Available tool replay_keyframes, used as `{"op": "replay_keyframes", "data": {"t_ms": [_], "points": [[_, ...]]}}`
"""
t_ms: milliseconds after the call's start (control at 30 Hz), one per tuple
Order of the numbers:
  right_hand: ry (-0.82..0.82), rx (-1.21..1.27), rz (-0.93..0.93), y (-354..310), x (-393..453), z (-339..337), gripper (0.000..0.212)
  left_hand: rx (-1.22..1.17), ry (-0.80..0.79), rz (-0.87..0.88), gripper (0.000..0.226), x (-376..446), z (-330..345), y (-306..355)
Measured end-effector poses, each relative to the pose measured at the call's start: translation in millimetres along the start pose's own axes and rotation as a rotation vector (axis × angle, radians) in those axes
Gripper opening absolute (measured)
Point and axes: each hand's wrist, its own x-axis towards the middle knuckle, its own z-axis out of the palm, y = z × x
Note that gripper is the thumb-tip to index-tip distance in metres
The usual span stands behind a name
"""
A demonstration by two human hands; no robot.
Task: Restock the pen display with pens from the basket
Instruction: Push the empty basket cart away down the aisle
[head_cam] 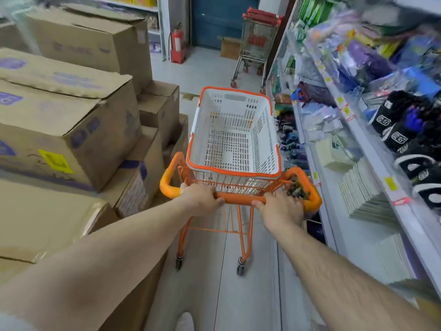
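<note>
A basket (235, 130) is seated on a small trolley (238, 199) in the aisle. Stacked cartons (64, 111) are ranged to its left, stocked shelves (358, 130) to its right, and a shopping cart (256, 44) is parked beyond.

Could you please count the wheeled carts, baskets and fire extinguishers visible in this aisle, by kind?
Orange cart: 1
Metal carts with red handles: at least 1, seemingly nested
White basket: 1
Fire extinguisher: 1
Total: at least 4
</note>
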Motion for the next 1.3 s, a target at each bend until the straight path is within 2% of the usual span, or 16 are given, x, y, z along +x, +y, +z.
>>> {"op": "replay_keyframes", "data": {"t_ms": [100, 267, 500, 700, 833, 933, 1167, 1267, 1300], "points": [[-0.044, 0.161, 0.02, -2, 62, -12, 0.053, -0.001, -0.002, 0.003, 0.052, 59, -21, 0], [-0.037, 0.232, 0.019, -2, 159, -31, 0.055, -0.011, -0.018, 0.004, 0.048, 148, -57, -1], [0.045, 0.201, -0.041, 1, 309, -47, 0.06, 0.065, -0.017, -0.04, 0.048, 279, -112, 6], [-0.026, 0.188, -0.102, 11, 427, -76, 0.068, 0.019, -0.081, -0.129, 0.049, 386, -155, 24], [-0.069, 0.193, -0.141, 17, 499, -95, 0.083, -0.007, -0.113, -0.167, 0.055, 449, -179, 28], [-0.077, 0.2, -0.127, 12, 549, -105, 0.088, 0.073, -0.113, -0.192, 0.07, 486, -200, 22], [-0.028, 0.17, -0.128, -15, 676, -135, 0.078, 0.127, -0.036, -0.181, 0.092, 591, -238, -20], [0.02, 0.137, -0.166, -38, 733, -148, 0.068, 0.087, -0.018, -0.209, 0.074, 646, -259, -35], [0.033, 0.149, -0.177, -45, 753, -151, 0.065, 0.065, -0.005, -0.216, 0.075, 665, -267, -41]]}}
